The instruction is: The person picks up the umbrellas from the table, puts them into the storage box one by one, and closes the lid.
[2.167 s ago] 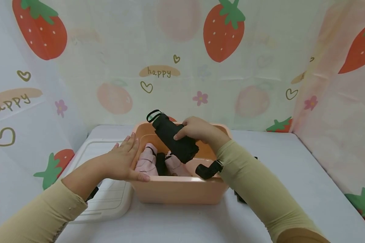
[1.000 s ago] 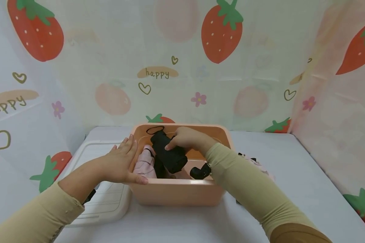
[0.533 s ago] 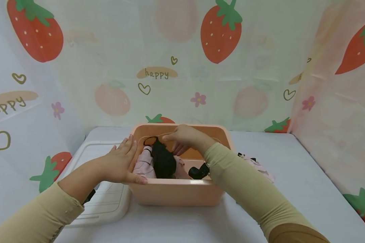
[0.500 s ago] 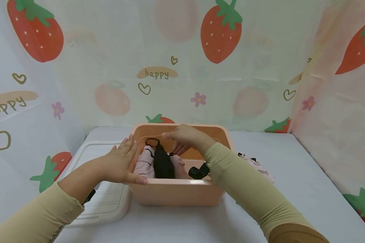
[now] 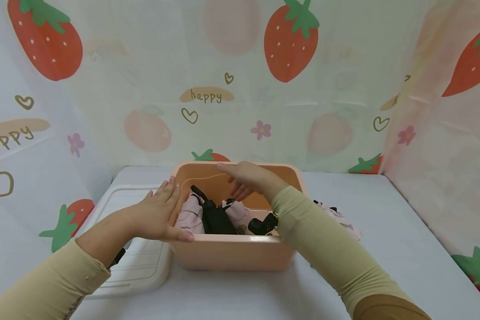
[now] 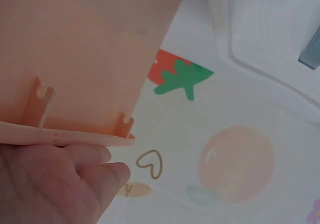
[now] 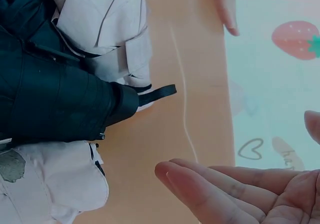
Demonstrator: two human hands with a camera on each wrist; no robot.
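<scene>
A peach plastic box (image 5: 236,253) stands on the white table. My left hand (image 5: 156,218) rests on its left rim with straight fingers. Inside, a black folding umbrella (image 5: 219,221) lies between a pink folded umbrella (image 5: 190,215) on the left and another pink folded bundle (image 5: 237,213) on the right. The black one's wrist strap points toward the box's far wall, seen clearly in the right wrist view. Over the box hovers my right hand (image 5: 252,178), fingers extended and holding nothing, apart from the umbrellas. Its sleeve covers the box's right end.
Left of the box lies a white lid (image 5: 144,266), partly behind my left arm. To the right, a pink folded item with black parts (image 5: 338,218) rests on the table, partly covered by my right sleeve. A strawberry-print cloth (image 5: 208,53) hangs behind.
My right hand has lowered the black umbrella into the box and let it go between the pink ones. The strap has tipped left, and the hand has risen slightly. My left hand stays put.
</scene>
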